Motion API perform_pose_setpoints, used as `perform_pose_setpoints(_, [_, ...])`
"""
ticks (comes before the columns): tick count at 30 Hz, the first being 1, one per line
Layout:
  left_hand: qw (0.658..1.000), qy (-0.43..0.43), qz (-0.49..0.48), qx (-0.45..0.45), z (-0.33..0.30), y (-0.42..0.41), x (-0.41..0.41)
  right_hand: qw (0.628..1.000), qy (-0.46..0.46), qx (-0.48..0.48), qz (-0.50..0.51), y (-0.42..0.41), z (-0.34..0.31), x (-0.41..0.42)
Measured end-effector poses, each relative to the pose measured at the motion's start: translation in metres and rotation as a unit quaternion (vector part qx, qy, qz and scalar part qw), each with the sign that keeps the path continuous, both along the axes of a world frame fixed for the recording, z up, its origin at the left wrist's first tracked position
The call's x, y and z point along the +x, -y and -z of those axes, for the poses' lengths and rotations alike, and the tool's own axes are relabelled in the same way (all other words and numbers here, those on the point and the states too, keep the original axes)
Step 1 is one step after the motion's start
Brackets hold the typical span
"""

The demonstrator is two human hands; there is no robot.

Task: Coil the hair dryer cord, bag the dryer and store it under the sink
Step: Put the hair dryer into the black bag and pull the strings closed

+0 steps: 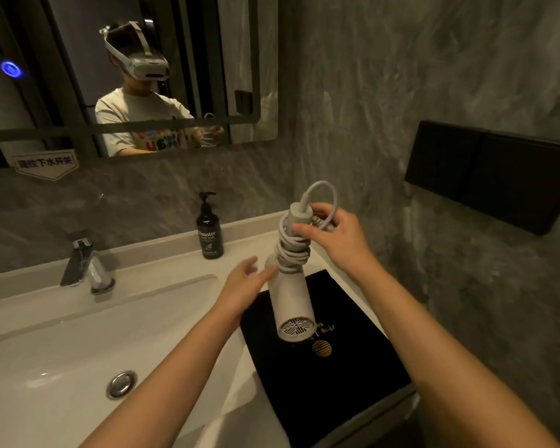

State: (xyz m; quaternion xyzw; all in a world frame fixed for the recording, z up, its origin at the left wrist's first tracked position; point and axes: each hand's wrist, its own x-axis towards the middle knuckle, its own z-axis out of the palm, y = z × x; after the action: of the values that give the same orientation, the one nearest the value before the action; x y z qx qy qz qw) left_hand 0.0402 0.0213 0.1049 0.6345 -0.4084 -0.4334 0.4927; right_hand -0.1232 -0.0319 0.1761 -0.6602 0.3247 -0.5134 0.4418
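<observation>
Left of the black bag (337,376), the white sink (78,367) takes up most of the surface (181,263); faucet (86,265) at its far rim, dark soap bottle (210,231) behind the bag, near the back wall.

Left hand (243,286): fingers spread and loose, resting against the dryer barrel, not gripping.

Hair dryer (293,305) held above the bag, grille end toward the camera. Cord (293,250) wound in many turns around the handle, one short loop standing free at the top.

Right hand (332,234): fingers pinching the cord end against the handle; whether the plug is tucked in, cannot tell.

Progress: coiling looks nearly done. Bagging and storing under the sink not yet done. Bag lies flat, mouth not visible.

Room: bag sits at the surface's right end, close to the grey wall (466,92) and the front edge. Dark wall unit (498,173) above right of the bag. Open space lies over the sink.
</observation>
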Motion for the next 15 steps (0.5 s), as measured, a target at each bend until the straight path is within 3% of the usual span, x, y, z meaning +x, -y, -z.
perform_pose_setpoints(2, [0.983, 0.052, 0.003, -0.176, -0.017, -0.001, -0.011, 0.999, -0.025, 0.022, -0.001, -0.001, 0.018, -0.007])
perform_pose_setpoints(4, [0.960, 0.083, 0.070, -0.258, -0.032, 0.001, -0.026, 0.998, -0.052, 0.031, -0.010, -0.005, 0.033, -0.013])
perform_pose_setpoints(8, [0.952, 0.100, 0.139, -0.252, -0.021, 0.015, -0.046, 0.996, -0.069, 0.043, -0.030, -0.014, 0.054, -0.022])
perform_pose_setpoints(15, [0.956, 0.081, 0.110, -0.259, -0.010, 0.010, -0.056, 0.997, -0.030, 0.069, -0.002, -0.018, 0.061, -0.030])
